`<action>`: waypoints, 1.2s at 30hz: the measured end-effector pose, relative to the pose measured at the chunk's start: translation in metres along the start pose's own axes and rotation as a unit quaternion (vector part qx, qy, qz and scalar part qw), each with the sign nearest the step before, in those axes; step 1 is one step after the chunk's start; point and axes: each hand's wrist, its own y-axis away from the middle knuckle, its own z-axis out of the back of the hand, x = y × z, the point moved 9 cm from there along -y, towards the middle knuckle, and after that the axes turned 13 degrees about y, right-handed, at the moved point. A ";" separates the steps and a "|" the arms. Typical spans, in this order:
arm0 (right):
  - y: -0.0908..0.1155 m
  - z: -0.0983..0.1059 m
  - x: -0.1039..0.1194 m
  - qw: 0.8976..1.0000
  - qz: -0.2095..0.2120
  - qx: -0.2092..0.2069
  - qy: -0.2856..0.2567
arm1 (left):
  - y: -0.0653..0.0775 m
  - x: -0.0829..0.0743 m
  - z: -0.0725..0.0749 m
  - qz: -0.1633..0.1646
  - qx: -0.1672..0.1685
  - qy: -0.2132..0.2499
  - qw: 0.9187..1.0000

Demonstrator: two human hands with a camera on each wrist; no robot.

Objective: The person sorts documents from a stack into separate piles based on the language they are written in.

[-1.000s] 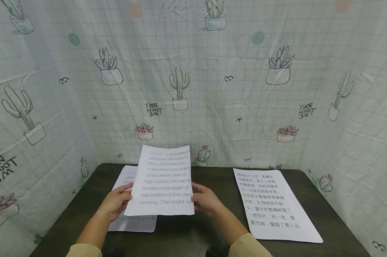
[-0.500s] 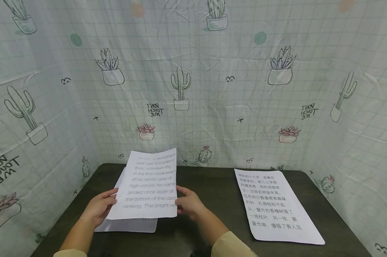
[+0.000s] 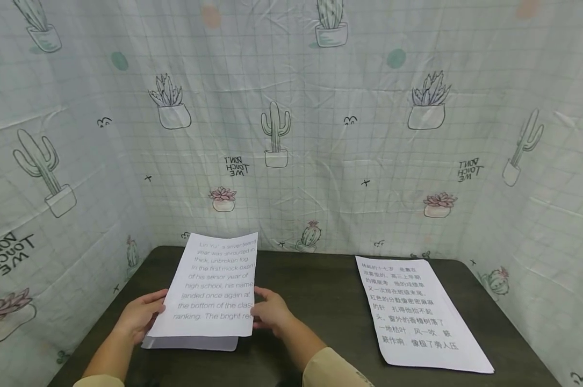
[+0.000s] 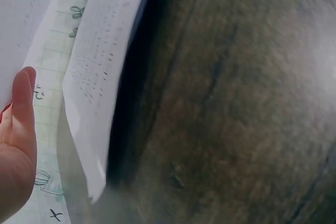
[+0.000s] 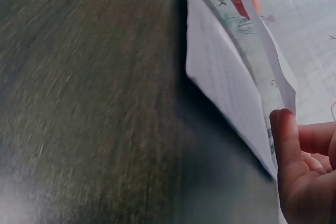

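Observation:
Both hands hold a printed sheet of paper (image 3: 214, 285) with English text by its two side edges. My left hand (image 3: 141, 314) pinches the left edge near the bottom, thumb in front. On the opposite edge my right hand (image 3: 273, 310) pinches the sheet between thumb and fingers, plain in the right wrist view, where the sheet is seen edge-on. Beneath it lies a stack of paper (image 3: 194, 343) on the dark table; only its near strip shows in the head view. Both wrist views show a gap between the held sheet and the stack (image 5: 220, 72).
At the right of the dark wooden table (image 3: 315, 301) lies another paper stack (image 3: 417, 317) printed with Chinese characters. A cactus-patterned curtain (image 3: 320, 134) hangs behind the table and along both sides.
Both hands have carried the held sheet leftward and down, so that it now covers most of the left stack. The right-hand stack stays where it was.

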 end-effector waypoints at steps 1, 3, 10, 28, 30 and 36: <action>0.000 -0.001 -0.001 1.000 0.001 0.000 0.002 | 0.000 0.002 0.001 0.001 -0.005 -0.002 1.000; -0.001 -0.004 -0.003 1.000 0.002 -0.001 0.007 | -0.001 0.004 0.003 0.001 -0.016 -0.007 1.000; -0.001 -0.010 -0.006 1.000 0.002 -0.008 0.007 | -0.005 0.012 0.009 -0.001 -0.051 -0.032 0.998; 0.002 -0.021 -0.015 0.997 -0.014 -0.057 0.049 | -0.011 0.027 0.015 -0.004 -0.095 -0.057 0.994; 0.001 -0.023 -0.017 0.996 -0.015 -0.061 0.059 | -0.011 0.028 0.015 -0.004 -0.099 -0.061 0.993; 0.002 -0.027 -0.020 0.993 -0.016 -0.063 0.100 | -0.011 0.031 0.018 0.002 -0.101 -0.069 0.992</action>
